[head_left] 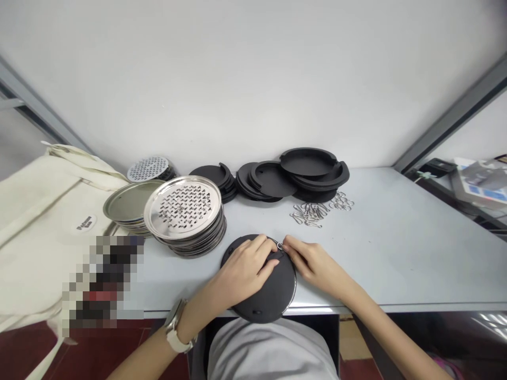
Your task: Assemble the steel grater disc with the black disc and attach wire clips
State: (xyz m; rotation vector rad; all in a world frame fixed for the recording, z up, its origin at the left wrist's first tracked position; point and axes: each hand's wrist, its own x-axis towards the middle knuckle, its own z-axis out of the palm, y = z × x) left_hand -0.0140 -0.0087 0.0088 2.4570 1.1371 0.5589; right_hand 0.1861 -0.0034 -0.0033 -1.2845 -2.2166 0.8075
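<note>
A black round disc [273, 298] with a thin shiny rim lies at the table's front edge, jutting slightly past it. My left hand [246, 268] rests across the disc's upper left, its fingers curled and pressed near the top right of the rim. There, a small bent-wire clip [280, 246] shows between my two hands. My right hand [312, 264] pinches this clip at the rim between thumb and fingers. Its far end is hidden by my fingertips. Loose wire clips [311, 212] lie in a pile beyond my right hand.
Left of the disc stands a stack of silver perforated grater plates [182, 208], beside a stack of plain metal discs [132, 201]. Black round trays [309, 161] and black notched discs [273, 179] are piled by the wall. A cream cloth bag [43, 221] covers the left side.
</note>
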